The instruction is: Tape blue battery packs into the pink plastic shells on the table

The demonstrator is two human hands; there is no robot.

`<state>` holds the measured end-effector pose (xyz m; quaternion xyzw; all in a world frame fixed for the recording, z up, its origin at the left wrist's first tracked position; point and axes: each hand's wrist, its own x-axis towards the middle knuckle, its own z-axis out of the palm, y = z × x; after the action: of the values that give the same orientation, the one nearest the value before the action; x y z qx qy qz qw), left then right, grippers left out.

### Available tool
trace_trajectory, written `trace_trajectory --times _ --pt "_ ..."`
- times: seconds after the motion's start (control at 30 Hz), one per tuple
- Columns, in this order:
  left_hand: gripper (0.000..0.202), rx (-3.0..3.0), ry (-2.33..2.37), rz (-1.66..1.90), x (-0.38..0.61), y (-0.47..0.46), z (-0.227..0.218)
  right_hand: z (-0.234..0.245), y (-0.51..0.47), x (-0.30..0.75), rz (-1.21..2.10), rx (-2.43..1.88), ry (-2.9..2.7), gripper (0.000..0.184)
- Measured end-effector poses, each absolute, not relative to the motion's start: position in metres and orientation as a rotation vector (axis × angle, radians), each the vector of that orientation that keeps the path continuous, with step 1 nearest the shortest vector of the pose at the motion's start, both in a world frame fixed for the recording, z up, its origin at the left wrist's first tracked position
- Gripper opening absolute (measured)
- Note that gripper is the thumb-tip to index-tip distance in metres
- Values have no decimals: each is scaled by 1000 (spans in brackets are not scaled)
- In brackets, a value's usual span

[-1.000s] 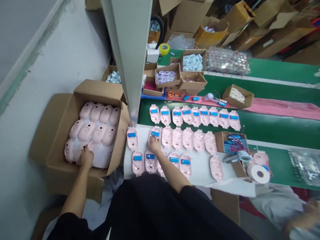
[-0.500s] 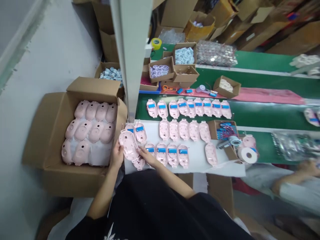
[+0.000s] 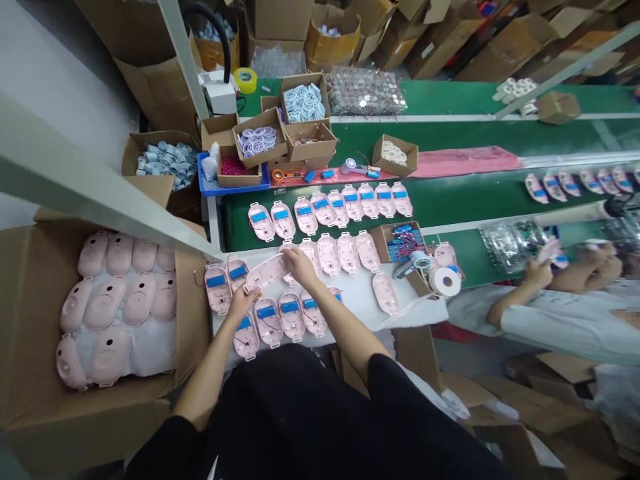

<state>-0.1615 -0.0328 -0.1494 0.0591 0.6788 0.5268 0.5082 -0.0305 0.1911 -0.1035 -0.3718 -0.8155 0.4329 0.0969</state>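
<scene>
Both my hands hold one pink plastic shell (image 3: 267,271) above the white sheet (image 3: 360,297). My left hand (image 3: 241,302) grips its near end and my right hand (image 3: 299,262) grips its far end. Under and around them lie rows of pink shells with blue batteries (image 3: 280,309) on the sheet, and more pink shells (image 3: 330,208) on the green belt behind. At my left a large open carton (image 3: 30,373) holds pink shells (image 3: 107,300) packed in layers.
Small cardboard boxes of rings (image 3: 257,140) and a box of blue batteries (image 3: 400,241) stand on the green conveyor (image 3: 450,193). A tape roll (image 3: 445,281) lies at the sheet's right end. Another person's hands (image 3: 540,270) work at the right. A grey post (image 3: 75,193) crosses the left.
My left hand took a pink shell out of the carton and brought it over the sheet; my right hand left the laid-out shells and joined it. The view swung right.
</scene>
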Motion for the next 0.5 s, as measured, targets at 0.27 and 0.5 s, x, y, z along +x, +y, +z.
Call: trace_trajectory --times 0.27,0.5 --pt "40 -18 1545 1033 -108 21 -191 -153 256 -141 1378 -704 -2811 14" --pt "38 133 1685 975 -87 15 -190 -173 238 -136 1179 -623 -3135 25"
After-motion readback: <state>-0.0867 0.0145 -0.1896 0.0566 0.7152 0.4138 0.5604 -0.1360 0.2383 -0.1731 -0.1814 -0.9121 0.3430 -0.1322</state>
